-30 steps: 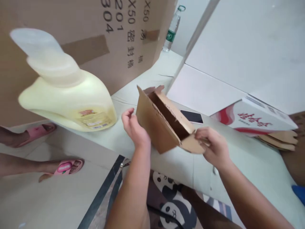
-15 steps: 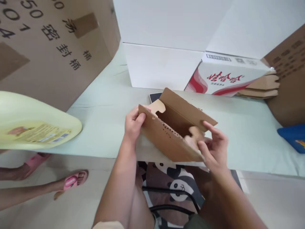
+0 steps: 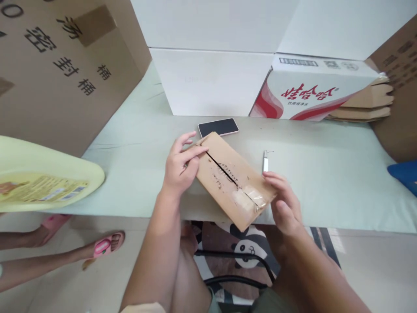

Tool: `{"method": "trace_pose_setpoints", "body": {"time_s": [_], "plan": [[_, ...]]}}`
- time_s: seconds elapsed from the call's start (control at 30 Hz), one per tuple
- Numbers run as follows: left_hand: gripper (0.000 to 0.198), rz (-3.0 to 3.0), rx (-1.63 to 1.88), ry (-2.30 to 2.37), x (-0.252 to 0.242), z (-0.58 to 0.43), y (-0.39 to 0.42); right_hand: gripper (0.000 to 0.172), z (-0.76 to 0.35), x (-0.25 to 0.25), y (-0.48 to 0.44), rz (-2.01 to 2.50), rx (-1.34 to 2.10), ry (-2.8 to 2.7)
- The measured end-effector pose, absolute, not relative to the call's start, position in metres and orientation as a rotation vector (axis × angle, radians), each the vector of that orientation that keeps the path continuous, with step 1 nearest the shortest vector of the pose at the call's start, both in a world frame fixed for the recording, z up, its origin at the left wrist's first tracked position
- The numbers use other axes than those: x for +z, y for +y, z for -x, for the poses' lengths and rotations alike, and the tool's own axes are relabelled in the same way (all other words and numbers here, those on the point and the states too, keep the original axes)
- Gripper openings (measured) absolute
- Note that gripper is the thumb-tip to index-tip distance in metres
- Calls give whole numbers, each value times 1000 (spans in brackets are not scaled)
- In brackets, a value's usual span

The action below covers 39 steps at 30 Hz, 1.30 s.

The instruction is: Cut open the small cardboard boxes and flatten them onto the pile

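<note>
Cardboard carton [image 3: 239, 171] at centre of frame, set askew, top nearly closed, narrow dark gap along seam, clear tape [image 3: 256, 196] at lower-right end. Left hand [image 3: 180, 167] at upper-left end, index finger laid across top. Right hand [image 3: 287, 206] touching right corner. Whether either hand clasps carton, cannot tell from where I stand. Phone [image 3: 219, 127] just beyond; small white object [image 3: 266, 162] right of centre. Yellow bottle [image 3: 48, 158], left edge.

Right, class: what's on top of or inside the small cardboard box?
On top: print, clear tape and part of the left hand. The box has flaps covering its inside; only a dark slit shows.
</note>
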<state>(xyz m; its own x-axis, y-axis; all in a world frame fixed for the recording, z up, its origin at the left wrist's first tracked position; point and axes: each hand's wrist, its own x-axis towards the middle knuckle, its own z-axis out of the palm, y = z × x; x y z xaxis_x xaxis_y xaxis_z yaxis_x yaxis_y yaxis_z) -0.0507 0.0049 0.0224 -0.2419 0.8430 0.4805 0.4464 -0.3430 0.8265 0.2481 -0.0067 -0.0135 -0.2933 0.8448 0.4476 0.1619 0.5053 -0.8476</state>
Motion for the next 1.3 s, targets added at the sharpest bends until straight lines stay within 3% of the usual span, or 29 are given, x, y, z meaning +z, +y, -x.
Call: {"method": "trace_pose_setpoints", "body": {"time_s": [0.17, 0.27, 0.4, 0.57, 0.63, 0.8, 0.9, 1.07, 1.2, 1.3], "plan": [[23, -1387, 1721, 1701, 17, 74, 2, 46, -245, -29, -1, 1180, 1099, -1672], [24, -1167, 1810, 1778, 16, 83, 3, 60, -241, -27, -4, 1037, 1342, -1786], [26, -992, 1763, 1674, 11, 79, 3, 77, -235, -19, -9, 848, 1221, -1985], [61, -716, 1464, 1320, -2, 54, -9, 67, -235, -14, -8, 735, 1066, -2024], [67, -686, 1367, 1212, -3, 44, -14, 69, -237, -14, -7, 760, 1068, -2005], [52, -566, 1309, 1131, -2, 31, -12, 56, -245, -15, 2, 893, 1035, -1936], [49, -506, 1393, 1126, -3, 32, -5, 43, -253, -20, 16, 1343, 779, -1865], [47, -544, 1617, 1096, -6, 39, 2, 49, -263, -28, 35, 1970, 544, -1985], [47, -566, 1648, 1089, -7, 44, 4, 31, -265, -24, 38, 1975, 600, -2009], [47, -544, 1643, 1117, -7, 47, 5, 25, -264, -18, 34, 1773, 873, -1818]]}}
